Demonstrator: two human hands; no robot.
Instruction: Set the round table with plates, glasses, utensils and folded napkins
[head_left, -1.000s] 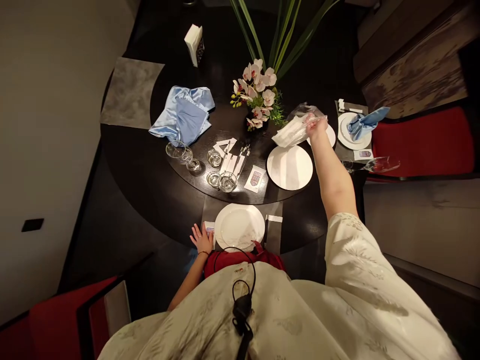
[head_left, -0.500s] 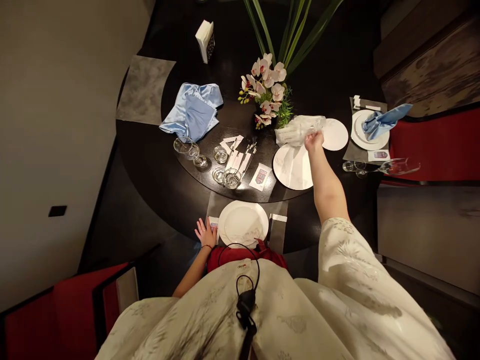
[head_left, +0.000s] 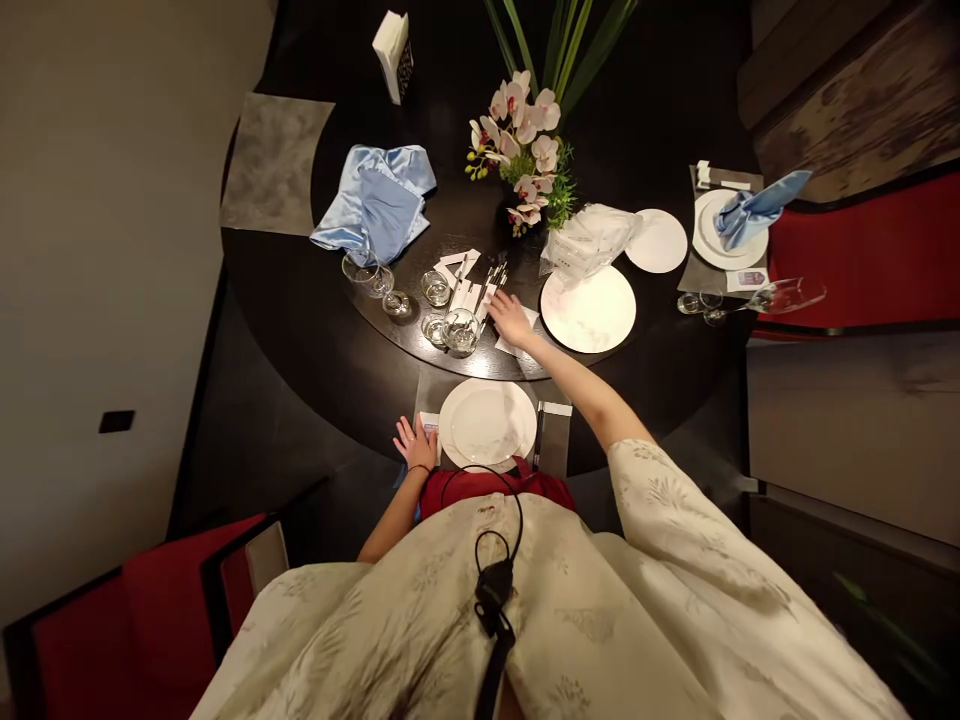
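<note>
The left hand (head_left: 416, 440) lies on the near edge of the dark worktop (head_left: 292, 320), fingers spread wide and apparently gripping nothing, its index side just beside a small white packet (head_left: 429, 419); it probably steadies the body as the right arm stretches forward. The right hand (head_left: 510, 322) reaches with fingers extended to the bundle of chopsticks (head_left: 496, 276), which lies beyond the served place among white paper sleeves; whether the fingertips pinch a stick or only hover there, I cannot tell. The sticks lie roughly side by side, likely so that they can be drawn out singly. A glass tumbler (head_left: 460, 332) stands just beside them, so the hand seems to come in from the right to avoid it. Below the worktop's centre, stacked white plates (head_left: 487, 425) sit squarely on a grey placemat (head_left: 553, 455), facing the person, presumably for one diner. To the right, a clear plastic bag (head_left: 589, 238) lies partly over a large plate (head_left: 589, 312), probably just parked within reach.
</note>
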